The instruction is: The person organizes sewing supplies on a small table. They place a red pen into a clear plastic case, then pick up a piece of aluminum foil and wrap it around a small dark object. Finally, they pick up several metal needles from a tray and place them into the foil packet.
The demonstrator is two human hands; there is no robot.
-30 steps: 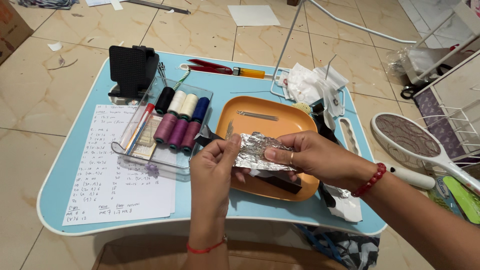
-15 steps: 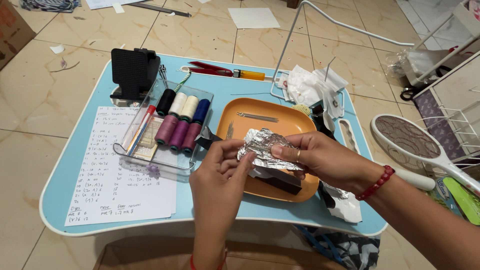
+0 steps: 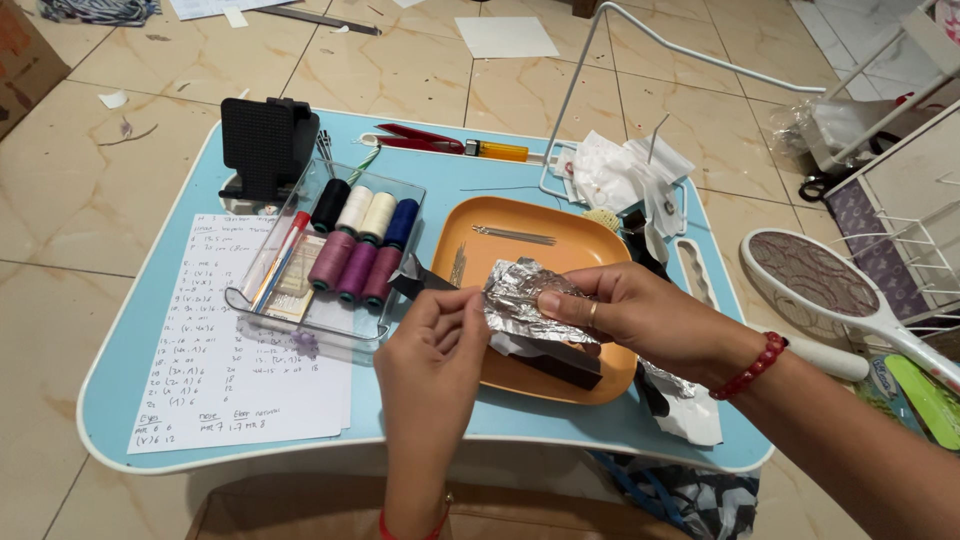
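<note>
- Crumpled silver foil packet (image 3: 525, 300) sits pinched in the right hand (image 3: 630, 315), thumb on top and fingers (image 3: 560, 302) curled under it, just above the near half of the orange rounded-square plastic tray (image 3: 590, 250).
- Left hand (image 3: 430, 350) is just left of the foil, its fingers drawn narrowly together at the foil's left edge; whether they grip something thin there cannot be told.
- Right wrist wears a red bead bracelet (image 3: 757, 365); the left wrist shows a thin red string (image 3: 412, 527).
- Black folded card strip (image 3: 545, 358) lies under the foil across the tray's near side, partly hidden by both hands.
- Thin metal needles (image 3: 515, 235) lie in a loose row on the far part of the tray, well clear of the fingers.
- Clear plastic box (image 3: 300, 320) left of the tray holds thread spools (image 3: 360, 240) in black, white, cream, blue and purple shades.
- Handwritten white paper sheet (image 3: 215, 350) lies on the light-blue desk (image 3: 130, 330), left of the left hand and partly under the box.
- Black perforated stand (image 3: 265, 145) stands at the desk's far left; red-handled snips (image 3: 415, 135) and a yellow lighter (image 3: 495, 150) lie along the far edge.
- White cloth pieces (image 3: 625, 170) are heaped at the far right of the desk.
- White-framed racket-shaped swatter (image 3: 820, 285) lies on the tiled floor, right of the desk.
</note>
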